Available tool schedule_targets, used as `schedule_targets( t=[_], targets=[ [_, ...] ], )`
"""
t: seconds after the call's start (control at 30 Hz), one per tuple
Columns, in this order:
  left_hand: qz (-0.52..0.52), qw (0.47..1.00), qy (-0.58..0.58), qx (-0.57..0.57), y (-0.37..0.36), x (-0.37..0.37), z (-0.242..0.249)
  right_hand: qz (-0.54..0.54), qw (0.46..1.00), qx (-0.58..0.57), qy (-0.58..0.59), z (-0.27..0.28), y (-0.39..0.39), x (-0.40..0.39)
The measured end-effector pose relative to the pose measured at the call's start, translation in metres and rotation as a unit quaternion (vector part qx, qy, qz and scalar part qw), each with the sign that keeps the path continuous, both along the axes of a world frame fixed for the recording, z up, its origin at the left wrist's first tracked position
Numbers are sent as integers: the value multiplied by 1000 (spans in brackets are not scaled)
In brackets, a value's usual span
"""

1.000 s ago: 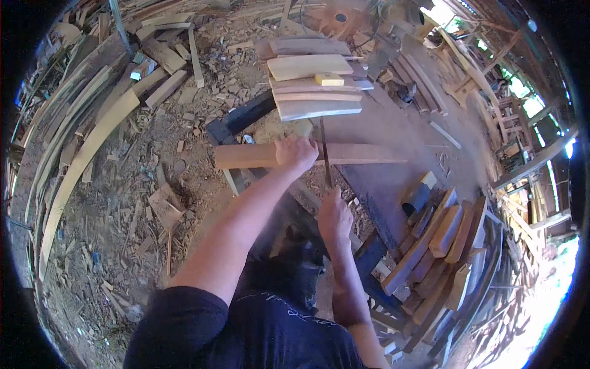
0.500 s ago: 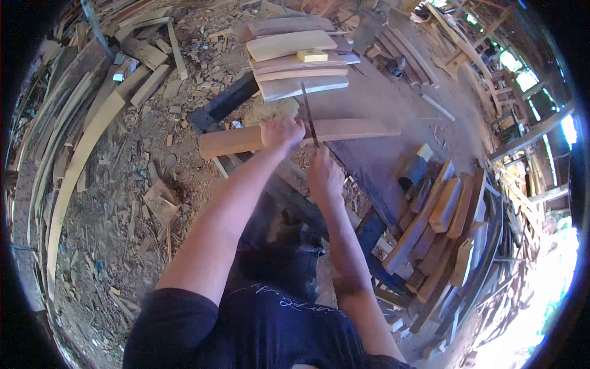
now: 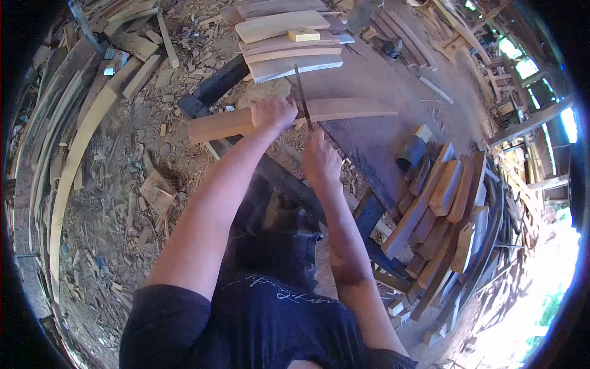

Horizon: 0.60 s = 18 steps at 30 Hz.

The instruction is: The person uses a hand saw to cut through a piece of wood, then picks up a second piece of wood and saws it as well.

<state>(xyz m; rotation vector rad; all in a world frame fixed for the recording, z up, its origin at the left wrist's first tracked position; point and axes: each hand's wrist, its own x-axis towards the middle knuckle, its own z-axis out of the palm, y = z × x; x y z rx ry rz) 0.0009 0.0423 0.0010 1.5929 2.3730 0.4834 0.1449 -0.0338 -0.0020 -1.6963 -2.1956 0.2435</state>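
A curved brown wooden plank [image 3: 221, 125] lies across a dark bench [image 3: 362, 163]. My left hand [image 3: 273, 114] is closed over the plank near its middle, on the near side of a long narrow dark tool [image 3: 301, 92]. In my right hand [image 3: 322, 158] is the tool's lower end, with fingers wrapped round it. The tool crosses the plank just right of my left hand and points away from me. Whether it is a saw or a file, I cannot make out. The handle is hidden by my fingers.
Several curved planks [image 3: 298, 66] lie side by side beyond the bench, with a small yellow block [image 3: 304, 35] on them. Stacked wooden pieces [image 3: 445, 195] stand at the right. Long boards [image 3: 80, 147] lie left, and wood scraps [image 3: 129, 203] cover the ground.
The whole view has shifted, so the bench, plank and hands sit higher in the picture. Both hands keep their hold, and the tool stays in nearly the same place across the plank.
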Motion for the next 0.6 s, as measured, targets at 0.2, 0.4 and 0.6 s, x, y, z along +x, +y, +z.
schedule_targets(
  t=[0.2,0.4,0.6],
  targets=[
    [-2,999,32,32,-7,3,1,-27,997,-59,40,2,-24,10],
    [1,999,25,41,-5,4,-1,-7,998,-41,45,1,-18,6],
    [-7,999,24,29,-7,3,0,-31,998,-53,24,-4,-8,-1]
  ],
)
